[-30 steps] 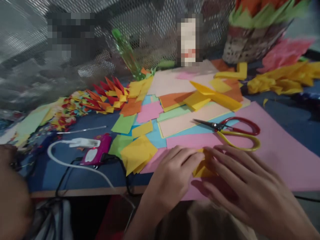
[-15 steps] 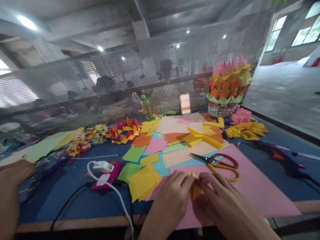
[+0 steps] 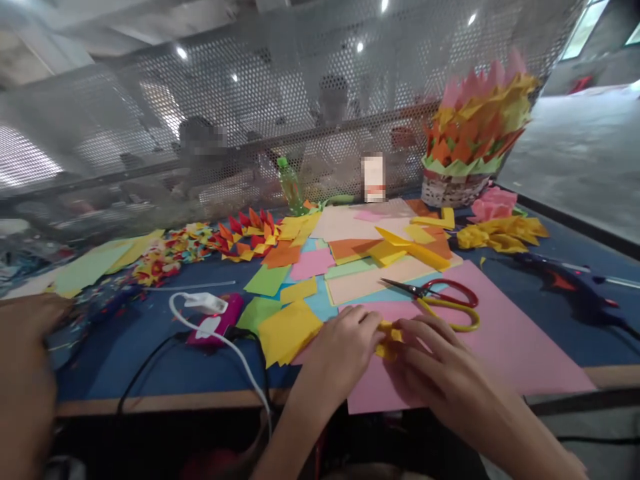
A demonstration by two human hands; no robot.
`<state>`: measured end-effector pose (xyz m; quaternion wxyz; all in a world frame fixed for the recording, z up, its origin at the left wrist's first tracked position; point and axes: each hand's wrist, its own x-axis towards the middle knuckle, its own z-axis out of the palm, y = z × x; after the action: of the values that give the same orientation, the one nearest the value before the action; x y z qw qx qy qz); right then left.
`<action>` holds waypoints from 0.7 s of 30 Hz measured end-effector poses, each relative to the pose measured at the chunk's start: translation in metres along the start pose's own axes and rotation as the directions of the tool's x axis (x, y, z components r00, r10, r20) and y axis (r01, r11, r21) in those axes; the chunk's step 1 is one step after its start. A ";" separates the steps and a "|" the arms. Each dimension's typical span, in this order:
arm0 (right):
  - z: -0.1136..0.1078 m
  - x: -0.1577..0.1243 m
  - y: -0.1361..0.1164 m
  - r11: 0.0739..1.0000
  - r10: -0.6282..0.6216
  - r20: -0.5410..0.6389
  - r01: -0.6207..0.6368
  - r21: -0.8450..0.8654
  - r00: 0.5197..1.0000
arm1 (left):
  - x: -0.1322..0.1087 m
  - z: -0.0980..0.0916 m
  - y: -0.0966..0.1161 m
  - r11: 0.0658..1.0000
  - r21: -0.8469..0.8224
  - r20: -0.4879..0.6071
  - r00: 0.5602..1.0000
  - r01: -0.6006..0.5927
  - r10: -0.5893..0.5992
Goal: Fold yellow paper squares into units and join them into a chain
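Observation:
Between my two hands is a small folded piece of yellow paper (image 3: 387, 341), partly hidden by my fingers. My left hand (image 3: 347, 347) pinches its left side, and my right hand (image 3: 433, 350) grips the right side. Both hands are just above a large pink sheet (image 3: 510, 333). Beyond my right hand lie scissors (image 3: 450, 303) with one red and one yellow handle loop. A stack of yellow paper squares (image 3: 287, 332) rests left of my left hand.
A magenta power strip (image 3: 220, 323) with a white plug and cables sits left. Glue guns (image 3: 565, 287) lie at the right and left. A paper-petalled basket (image 3: 473, 147) and a green-capped bottle (image 3: 290, 187) stand behind. A co-worker's arm (image 3: 27, 373) reaches in at left.
The view has tilted down, so the table sits higher in the picture. The folded yellow paper has turned or been pressed between my fingers and looks lower and flatter.

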<state>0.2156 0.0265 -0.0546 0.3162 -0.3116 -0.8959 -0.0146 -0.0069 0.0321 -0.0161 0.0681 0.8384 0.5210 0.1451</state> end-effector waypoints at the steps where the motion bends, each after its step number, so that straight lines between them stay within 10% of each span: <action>1: -0.001 0.001 0.001 1.000 0.005 -0.007 -0.005 0.009 1.000 | 0.002 0.000 -0.001 1.000 0.003 0.003 1.000 -0.007 0.007; 21: 0.003 -0.011 0.012 0.992 -0.109 0.004 0.109 -0.056 0.994 | 0.004 -0.003 -0.001 0.984 -0.176 0.033 0.999 -0.036 0.042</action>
<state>0.2279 0.0306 -0.0653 0.3056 -0.2708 -0.9111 -0.0567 -0.0068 0.0365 -0.0129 0.1483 0.8417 0.4884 0.1762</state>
